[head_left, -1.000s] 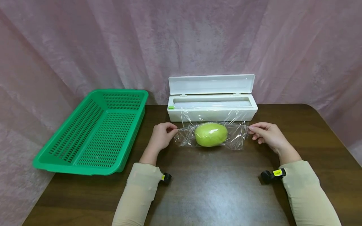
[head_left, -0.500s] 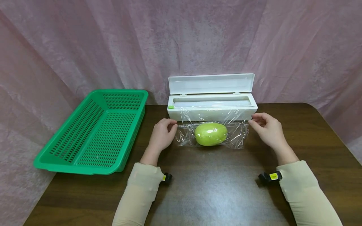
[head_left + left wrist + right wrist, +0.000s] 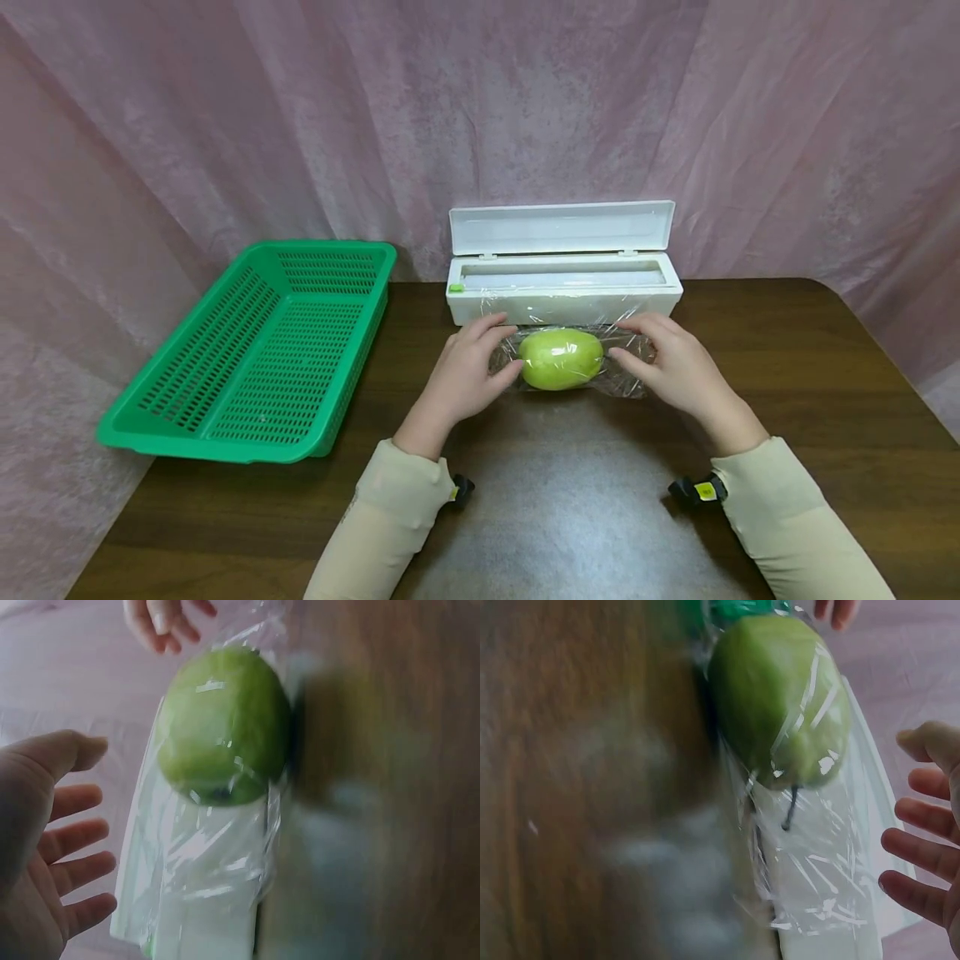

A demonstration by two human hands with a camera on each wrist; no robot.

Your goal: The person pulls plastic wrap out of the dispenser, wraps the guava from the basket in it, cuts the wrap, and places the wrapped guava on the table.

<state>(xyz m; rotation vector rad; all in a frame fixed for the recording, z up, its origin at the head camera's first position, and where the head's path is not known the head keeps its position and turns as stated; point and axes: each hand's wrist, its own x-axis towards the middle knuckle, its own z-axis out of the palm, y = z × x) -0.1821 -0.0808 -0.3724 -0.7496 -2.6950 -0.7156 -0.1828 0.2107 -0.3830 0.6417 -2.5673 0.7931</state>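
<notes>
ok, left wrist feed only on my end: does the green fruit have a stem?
Observer: Yes, the right wrist view shows a thin dark stem on the right-hand end of the fruit.
Operator: And the white box, open or shut?
Observer: Open; in the head view its lid stands raised at the back.
Operator: Anything off to the left?
Observer: A green basket, left of the left hand in the head view.

Draped pink curtain (image 3: pixel 570 100) — glossy brown wooden table (image 3: pixel 825 375).
</notes>
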